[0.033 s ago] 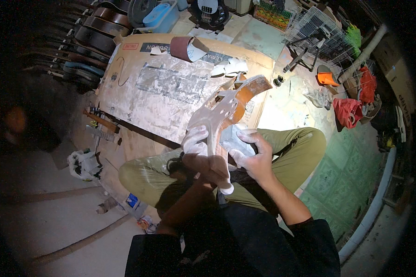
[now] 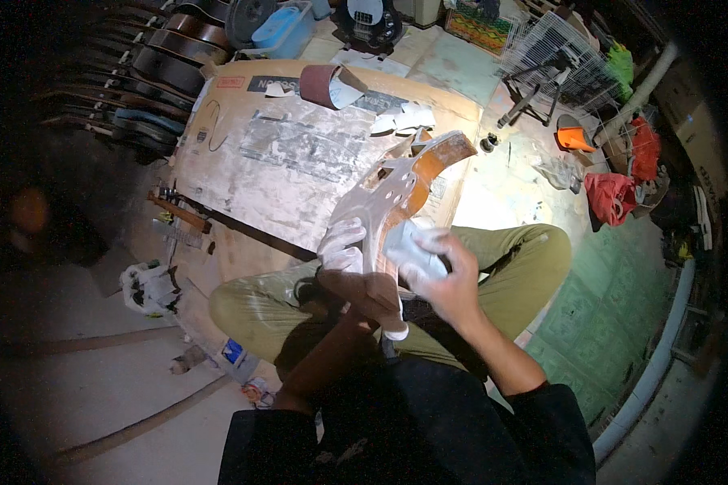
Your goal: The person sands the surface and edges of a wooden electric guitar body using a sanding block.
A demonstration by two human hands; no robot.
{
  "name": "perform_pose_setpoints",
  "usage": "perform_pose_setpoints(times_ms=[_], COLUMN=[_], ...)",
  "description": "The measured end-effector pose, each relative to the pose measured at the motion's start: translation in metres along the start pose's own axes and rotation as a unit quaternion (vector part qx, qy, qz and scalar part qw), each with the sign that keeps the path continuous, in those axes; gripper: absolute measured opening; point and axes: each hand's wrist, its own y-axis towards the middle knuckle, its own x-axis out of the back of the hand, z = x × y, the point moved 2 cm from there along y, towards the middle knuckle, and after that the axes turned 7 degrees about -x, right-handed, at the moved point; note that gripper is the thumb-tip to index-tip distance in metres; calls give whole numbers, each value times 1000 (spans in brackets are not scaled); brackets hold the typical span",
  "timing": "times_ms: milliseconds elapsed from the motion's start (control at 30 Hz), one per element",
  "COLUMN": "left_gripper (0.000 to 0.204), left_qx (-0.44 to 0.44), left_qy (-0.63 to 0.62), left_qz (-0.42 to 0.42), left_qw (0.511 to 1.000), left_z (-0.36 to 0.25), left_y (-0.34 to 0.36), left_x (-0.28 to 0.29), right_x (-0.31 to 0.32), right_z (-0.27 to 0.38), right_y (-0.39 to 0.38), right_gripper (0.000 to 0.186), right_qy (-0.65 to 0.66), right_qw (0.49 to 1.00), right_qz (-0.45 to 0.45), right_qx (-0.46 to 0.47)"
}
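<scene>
The left hand (image 2: 342, 242), whitened, grips the left side of a pale guitar body (image 2: 362, 200), which stands tilted above the crossed legs at the scene's centre. The right hand (image 2: 445, 271) closes around a grey-blue pad (image 2: 399, 236) at the body's right edge. Beyond lies a flat cardboard sheet (image 2: 206, 174), streaked with white dust; on its far part sit a curled reddish-brown abrasive strip (image 2: 319, 84) and torn white pieces (image 2: 411, 119). Far left, guitars (image 2: 166, 71) stand in a row beside a tub (image 2: 295, 36) holding blue containers. Far right are a wire cage (image 2: 574, 40) and a red bag (image 2: 609, 198); nearer on the right, green patterned tiles (image 2: 578, 319) cover the floor.
</scene>
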Motion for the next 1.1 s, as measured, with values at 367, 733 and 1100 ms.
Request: perform_pose_setpoints(times_ms=[367, 733, 1100], left_gripper=[64, 66, 86], left_qx=[39, 77, 265], left_qy=[23, 81, -64], left_qz=[40, 6, -125], left_qw=[998, 994, 954], left_z=[-3, 15, 47], left_y=[22, 76, 82], left_x=[20, 38, 65], right_x=[-20, -62, -95], right_z=[29, 0, 33], right_y=[-3, 29, 21], right_gripper=[38, 29, 37], right_qy=[160, 113, 154], right_qw=[982, 990, 972], right_qz=[53, -82, -71], right_qx=[86, 17, 160])
